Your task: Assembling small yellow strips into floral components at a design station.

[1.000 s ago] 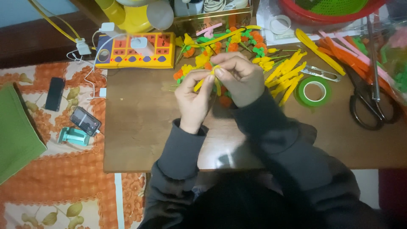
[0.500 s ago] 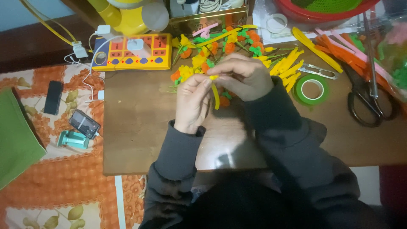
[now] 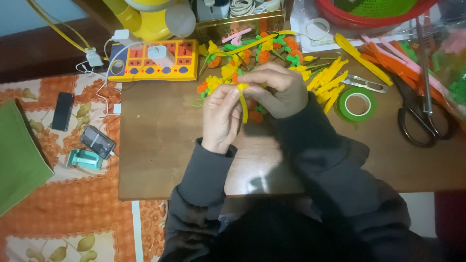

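My left hand and my right hand meet over the brown table, both pinching a yellow pipe cleaner whose free end hangs down between them. Just behind my hands lies a heap of small orange, yellow and green pipe-cleaner flowers. A bundle of yellow pipe cleaner pieces lies right of my right hand.
A green tape roll, small snips and black scissors lie to the right. A yellow-orange power strip sits back left. Two phones rest on the patterned floor mat. A red basket stands at the back.
My hands have kept working the yellow pipe cleaner in place; its loose end has swung down lower between my fingers. The view has shifted slightly.
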